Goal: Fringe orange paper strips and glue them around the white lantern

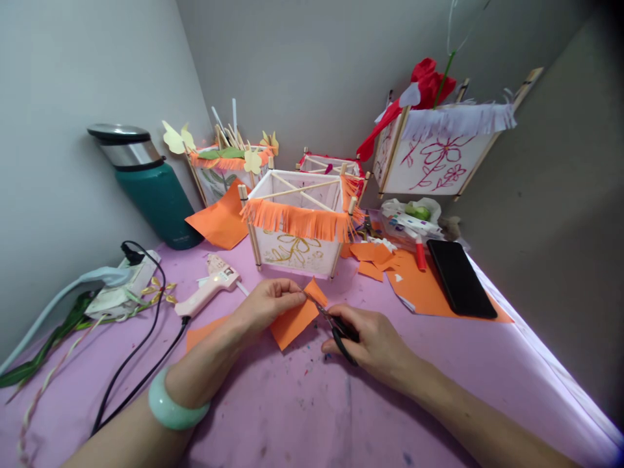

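Note:
Between thumb and fingers, my left hand (pixel 273 300) pinches a piece of orange paper (pixel 294 325) above the table. My right hand (pixel 377 341) is closed round the black handles of a pair of scissors (pixel 345 331). The scissor blades lie across the paper's upper part, close to my left fingertips, with an orange corner showing beyond them. Just behind my hands stands a box-shaped lantern (pixel 298 250) with wooden-stick corners, white sides, a drawn yellow flower and an orange paper fringe along its top edge.
At left are a pink glue gun (pixel 209 290), a power strip (pixel 121 286) with cords and a teal bottle (pixel 156 201). On the right, a black phone (pixel 461 278) rests on orange sheets near scraps (pixel 373 260). More lanterns stand behind; a white-fringed lantern (pixel 439 156) hangs back right.

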`<state>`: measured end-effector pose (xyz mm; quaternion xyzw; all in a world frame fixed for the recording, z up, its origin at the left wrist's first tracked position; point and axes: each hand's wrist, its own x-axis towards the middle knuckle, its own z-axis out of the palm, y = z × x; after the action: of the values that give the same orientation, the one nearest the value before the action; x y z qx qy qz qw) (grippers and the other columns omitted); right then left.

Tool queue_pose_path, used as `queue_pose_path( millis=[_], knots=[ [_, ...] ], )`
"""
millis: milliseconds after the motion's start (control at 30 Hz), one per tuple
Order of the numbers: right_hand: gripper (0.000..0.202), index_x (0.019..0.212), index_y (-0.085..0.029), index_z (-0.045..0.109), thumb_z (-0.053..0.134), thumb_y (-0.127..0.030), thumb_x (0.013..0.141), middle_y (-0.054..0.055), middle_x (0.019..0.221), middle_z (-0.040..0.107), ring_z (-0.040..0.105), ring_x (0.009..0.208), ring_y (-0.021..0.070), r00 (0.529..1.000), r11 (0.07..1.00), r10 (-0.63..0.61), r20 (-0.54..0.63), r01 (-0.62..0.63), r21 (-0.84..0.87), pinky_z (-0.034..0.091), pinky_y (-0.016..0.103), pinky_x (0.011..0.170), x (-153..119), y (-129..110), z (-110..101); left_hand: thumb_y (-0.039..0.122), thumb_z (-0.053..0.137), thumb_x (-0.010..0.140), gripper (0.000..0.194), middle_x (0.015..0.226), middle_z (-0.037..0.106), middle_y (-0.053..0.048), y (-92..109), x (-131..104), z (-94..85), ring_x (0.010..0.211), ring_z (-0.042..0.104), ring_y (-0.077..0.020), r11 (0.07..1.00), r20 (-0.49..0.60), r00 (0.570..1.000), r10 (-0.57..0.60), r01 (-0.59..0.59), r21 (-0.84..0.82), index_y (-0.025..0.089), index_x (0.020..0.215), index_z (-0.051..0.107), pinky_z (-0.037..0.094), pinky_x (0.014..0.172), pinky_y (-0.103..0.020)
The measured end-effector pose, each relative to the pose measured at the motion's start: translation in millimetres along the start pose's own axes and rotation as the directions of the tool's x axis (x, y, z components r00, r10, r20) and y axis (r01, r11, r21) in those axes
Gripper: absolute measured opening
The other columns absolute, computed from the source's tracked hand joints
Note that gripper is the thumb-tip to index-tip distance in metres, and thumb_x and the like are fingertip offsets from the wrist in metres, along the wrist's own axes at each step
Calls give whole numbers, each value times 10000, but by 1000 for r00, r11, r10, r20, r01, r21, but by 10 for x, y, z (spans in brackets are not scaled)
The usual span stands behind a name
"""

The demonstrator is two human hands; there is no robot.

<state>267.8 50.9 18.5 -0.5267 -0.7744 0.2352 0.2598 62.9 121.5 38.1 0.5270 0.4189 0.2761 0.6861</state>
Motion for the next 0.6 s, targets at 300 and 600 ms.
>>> queue_pose_path(
  millis=[300, 600],
  knots=[
    [338, 1028, -212, 608, 691, -418, 773, -44, 701, 574, 495, 591, 110, 1000, 999, 28, -8, -27, 32, 365, 203, 558, 13, 6, -3, 322, 732, 701, 205, 683, 693, -38, 35, -17, 9, 598, 616, -130, 998, 55, 998, 25, -22, -56, 137, 731, 647, 435, 586, -247],
    [292, 940, -206, 593, 729, -361, 733, -61, 685, 530, 459, 588, 101, 999, 997, 40, 13, -41, 63, 338, 201, 550, 2, -45, -44, 326, 731, 721, 183, 716, 688, -18, -1, 17, -82, 635, 621, -121, 988, -75, 994, 80, -89, -128, 166, 764, 654, 436, 594, -229]
  ],
)
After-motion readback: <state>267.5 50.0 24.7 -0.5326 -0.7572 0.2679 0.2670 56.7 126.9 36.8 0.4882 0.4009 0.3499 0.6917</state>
